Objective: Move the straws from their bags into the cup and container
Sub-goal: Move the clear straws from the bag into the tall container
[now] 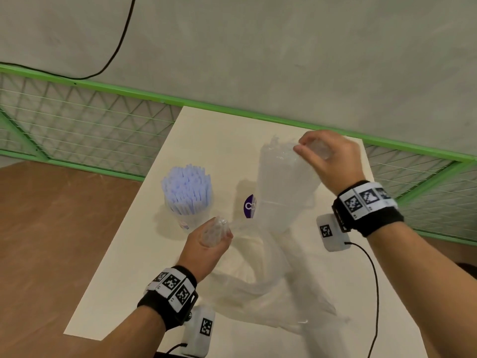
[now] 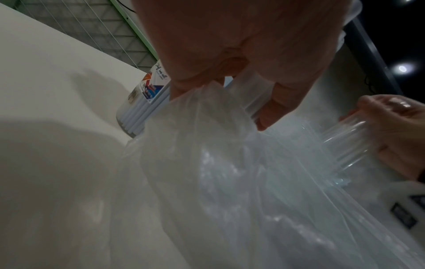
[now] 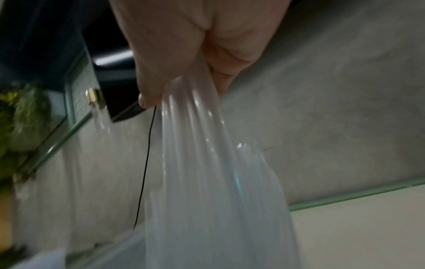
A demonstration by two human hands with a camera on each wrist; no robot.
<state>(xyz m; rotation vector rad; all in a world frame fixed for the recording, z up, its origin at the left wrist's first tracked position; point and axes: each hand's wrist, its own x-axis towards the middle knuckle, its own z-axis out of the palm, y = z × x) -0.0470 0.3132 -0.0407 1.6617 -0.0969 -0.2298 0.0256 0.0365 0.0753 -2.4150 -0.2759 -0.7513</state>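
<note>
My right hand (image 1: 309, 148) grips the top of a bundle of clear straws (image 1: 284, 182), held upright over the middle of the white table (image 1: 144, 267). In the right wrist view its fingers (image 3: 147, 87) wrap round the straws (image 3: 207, 145). Lower down, my left hand (image 1: 216, 233) clutches the bunched end of a clear plastic bag (image 1: 271, 290), which trails across the table. Its fingers (image 2: 282, 109) pinch the bag (image 2: 207, 163) in the left wrist view. A purple-labelled cup (image 1: 249, 206) shows partly behind the bundle. I cannot tell whether the straws' lower ends are in it.
A clear container (image 1: 187, 218) packed with pale blue straws (image 1: 185, 184) stands left of the cup, just beyond my left hand. A green mesh fence (image 1: 77, 125) runs behind the table. A black cable (image 1: 371, 280) hangs from my right wrist over the table's right side.
</note>
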